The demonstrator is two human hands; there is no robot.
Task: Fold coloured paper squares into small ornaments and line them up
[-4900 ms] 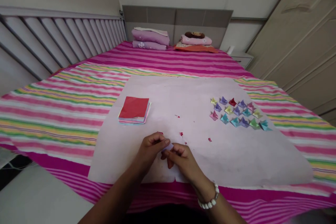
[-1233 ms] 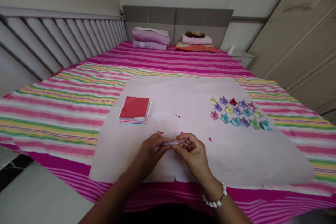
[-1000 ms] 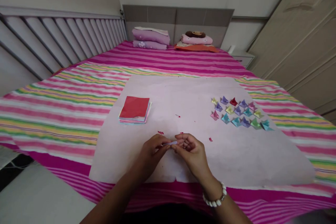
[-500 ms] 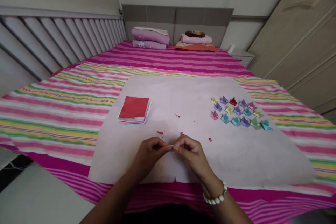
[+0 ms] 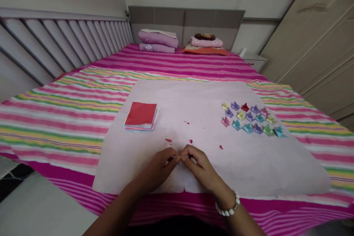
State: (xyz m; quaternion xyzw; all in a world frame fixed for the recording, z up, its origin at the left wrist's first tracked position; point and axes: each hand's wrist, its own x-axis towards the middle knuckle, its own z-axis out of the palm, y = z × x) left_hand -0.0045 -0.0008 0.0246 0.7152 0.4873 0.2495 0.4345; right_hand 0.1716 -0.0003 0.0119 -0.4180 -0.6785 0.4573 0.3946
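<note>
Both hands meet at the front middle of a large white sheet, pinching a small pale folded piece of paper between thumbs and fingers. My left hand grips its left end and my right hand, with a white bead bracelet at the wrist, its right end. Fingers cover most of the piece, so its shape is hidden. Just beyond the fingers lie small red scraps. A stack of square coloured paper, red on top, sits to the left.
Several folded paper pieces in many colours stand in rows on the sheet's right side. A small red-tipped pin-like object lies mid-sheet. Beneath is a striped bedspread; folded bedding rests by the headboard.
Both hands have shifted slightly toward me, still pinching the paper. The fingers sit a little differently on it. The stack, scraps and folded pieces have stayed put.
</note>
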